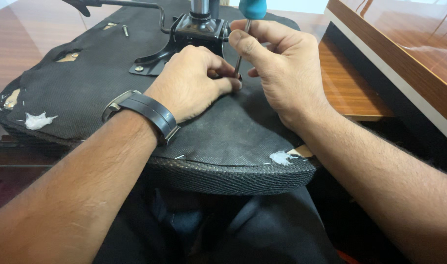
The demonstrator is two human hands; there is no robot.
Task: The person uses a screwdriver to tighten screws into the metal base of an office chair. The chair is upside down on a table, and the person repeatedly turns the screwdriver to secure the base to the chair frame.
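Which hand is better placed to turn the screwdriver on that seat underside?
Right. The right hand already grips the screwdriver upright by its shaft, tip down on the seat underside. The left hand only pinches beside the tip.

A screwdriver [246, 29] with a teal handle and thin metal shaft stands nearly upright, tip down on the black fabric underside of an upturned chair seat [86, 83]. The seat lies flat, its fabric torn at the corners, beside a black metal bracket [184, 39].
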